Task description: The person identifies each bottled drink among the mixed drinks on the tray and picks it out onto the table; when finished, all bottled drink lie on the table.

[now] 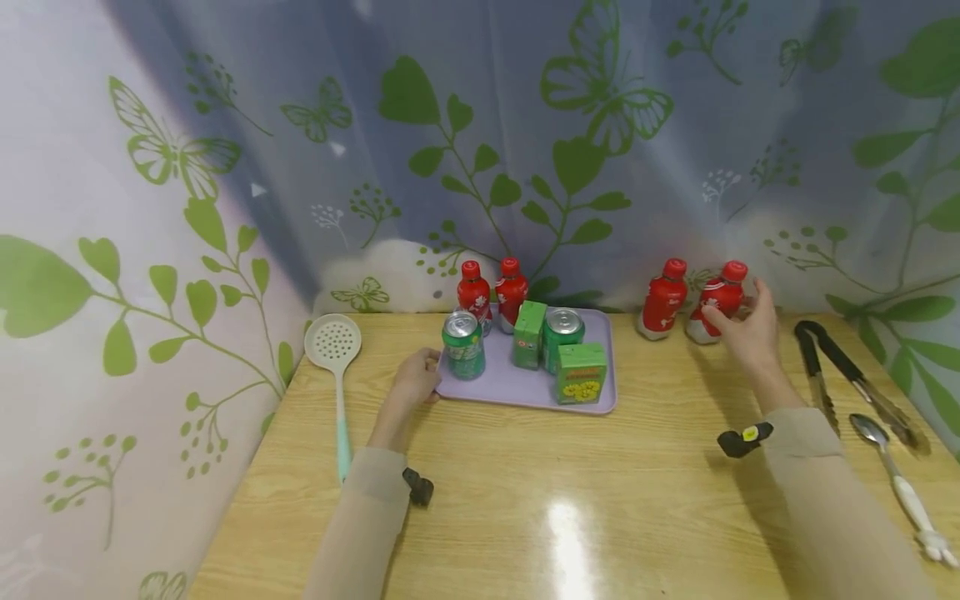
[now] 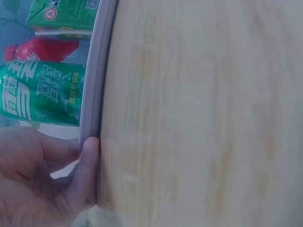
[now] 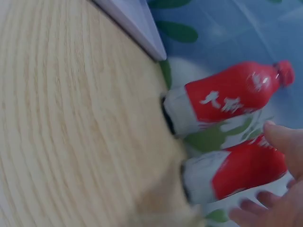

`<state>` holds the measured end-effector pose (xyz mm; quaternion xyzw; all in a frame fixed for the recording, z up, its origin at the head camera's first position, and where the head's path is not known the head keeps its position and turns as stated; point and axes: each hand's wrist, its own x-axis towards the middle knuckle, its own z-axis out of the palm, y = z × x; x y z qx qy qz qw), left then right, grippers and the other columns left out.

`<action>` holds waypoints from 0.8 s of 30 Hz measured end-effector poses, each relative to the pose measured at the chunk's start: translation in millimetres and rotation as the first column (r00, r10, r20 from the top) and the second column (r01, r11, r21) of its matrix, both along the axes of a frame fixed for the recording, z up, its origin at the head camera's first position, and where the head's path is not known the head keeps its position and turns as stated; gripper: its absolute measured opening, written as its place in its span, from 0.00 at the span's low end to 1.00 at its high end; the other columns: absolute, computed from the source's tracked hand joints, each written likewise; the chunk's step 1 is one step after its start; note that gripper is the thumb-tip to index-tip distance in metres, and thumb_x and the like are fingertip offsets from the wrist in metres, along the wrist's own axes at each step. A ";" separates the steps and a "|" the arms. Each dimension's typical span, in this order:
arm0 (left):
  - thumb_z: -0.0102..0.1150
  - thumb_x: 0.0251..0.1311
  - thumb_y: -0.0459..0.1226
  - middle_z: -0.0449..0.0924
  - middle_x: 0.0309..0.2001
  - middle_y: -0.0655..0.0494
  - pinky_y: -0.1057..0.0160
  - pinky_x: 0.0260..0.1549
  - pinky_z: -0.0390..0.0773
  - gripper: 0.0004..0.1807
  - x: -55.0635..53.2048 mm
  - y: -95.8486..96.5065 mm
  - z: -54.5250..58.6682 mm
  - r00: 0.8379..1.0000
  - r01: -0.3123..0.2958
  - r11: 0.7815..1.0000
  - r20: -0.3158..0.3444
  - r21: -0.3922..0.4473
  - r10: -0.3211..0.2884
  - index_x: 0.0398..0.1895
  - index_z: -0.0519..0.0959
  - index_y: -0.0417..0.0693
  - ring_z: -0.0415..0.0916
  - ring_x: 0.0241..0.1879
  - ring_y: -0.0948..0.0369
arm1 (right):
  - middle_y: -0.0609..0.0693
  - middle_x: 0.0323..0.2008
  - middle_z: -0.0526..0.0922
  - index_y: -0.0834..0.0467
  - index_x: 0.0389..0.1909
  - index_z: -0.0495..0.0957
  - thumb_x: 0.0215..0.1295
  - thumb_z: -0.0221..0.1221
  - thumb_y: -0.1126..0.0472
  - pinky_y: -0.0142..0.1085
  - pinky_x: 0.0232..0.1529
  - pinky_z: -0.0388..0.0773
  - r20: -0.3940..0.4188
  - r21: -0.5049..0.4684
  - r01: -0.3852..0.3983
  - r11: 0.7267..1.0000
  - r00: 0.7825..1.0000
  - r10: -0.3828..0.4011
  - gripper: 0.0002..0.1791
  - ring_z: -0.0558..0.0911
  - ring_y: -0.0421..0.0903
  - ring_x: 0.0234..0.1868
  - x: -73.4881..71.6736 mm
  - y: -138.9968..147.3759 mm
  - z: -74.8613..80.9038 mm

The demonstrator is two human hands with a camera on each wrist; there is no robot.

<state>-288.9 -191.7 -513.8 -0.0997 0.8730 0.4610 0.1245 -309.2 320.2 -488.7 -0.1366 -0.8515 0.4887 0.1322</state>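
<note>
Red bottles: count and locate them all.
4: first bottle on the tray, second bottle to the first's right; third bottle on the table, right of the tray; fourth bottle farther right, by the right hand.

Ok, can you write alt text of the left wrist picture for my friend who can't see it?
A left hand pinches the edge of a purple tray. On the tray, a green can, a red bottle and a green carton appear sideways; pale wooden tabletop fills the right side.
</note>
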 end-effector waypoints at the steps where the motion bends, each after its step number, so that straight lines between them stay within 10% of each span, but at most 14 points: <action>1: 0.52 0.69 0.25 0.77 0.50 0.42 0.73 0.25 0.82 0.29 -0.3 0.3 0.4 1.000 -0.003 1.000 0.004 -0.001 0.003 0.73 0.70 0.40 0.75 0.31 0.62 | 0.62 0.82 0.56 0.49 0.87 0.38 0.73 0.60 0.42 0.55 0.77 0.70 -0.016 0.000 0.016 1.000 1.000 -0.016 0.53 0.62 0.61 0.79 2.9 -1.9 4.8; 6: 0.52 0.67 0.24 0.78 0.50 0.41 0.73 0.24 0.82 0.29 -1.4 1.7 2.9 1.000 -0.001 0.999 0.002 -0.041 0.001 0.73 0.70 0.40 0.75 0.29 0.61 | 0.54 0.78 0.61 0.38 0.83 0.50 0.71 0.63 0.44 0.50 0.82 0.65 -0.298 -0.005 0.087 0.996 0.951 -0.084 0.45 0.63 0.48 0.80 15.1 -29.6 43.6; 12: 0.51 0.67 0.24 0.77 0.49 0.41 0.72 0.24 0.82 0.29 -2.4 2.3 -1.4 1.000 0.000 0.999 -0.006 -0.033 -0.001 0.72 0.70 0.39 0.75 0.30 0.61 | 0.59 0.72 0.69 0.49 0.80 0.61 0.71 0.65 0.57 0.55 0.76 0.73 -0.507 0.130 -0.140 0.982 0.841 0.187 0.40 0.72 0.56 0.74 12.7 -84.8 84.3; 17: 0.51 0.68 0.24 0.76 0.47 0.43 0.73 0.24 0.83 0.28 -1.7 2.8 -6.2 1.000 0.009 0.999 -0.028 -0.038 -0.010 0.72 0.71 0.40 0.75 0.30 0.61 | 0.63 0.73 0.68 0.56 0.81 0.59 0.69 0.68 0.60 0.62 0.73 0.73 -0.474 0.291 -0.287 0.912 0.785 0.398 0.43 0.72 0.63 0.72 -3.7 -119.8 94.2; 24: 0.52 0.66 0.24 0.75 0.45 0.45 0.74 0.23 0.82 0.28 -1.0 2.0 -4.0 0.999 0.001 0.999 -0.039 -0.038 -0.002 0.71 0.71 0.40 0.75 0.31 0.61 | 0.62 0.76 0.65 0.50 0.84 0.54 0.73 0.64 0.47 0.66 0.72 0.69 -0.206 0.400 -0.475 0.784 0.786 0.582 0.45 0.68 0.63 0.75 -22.2 -141.1 98.1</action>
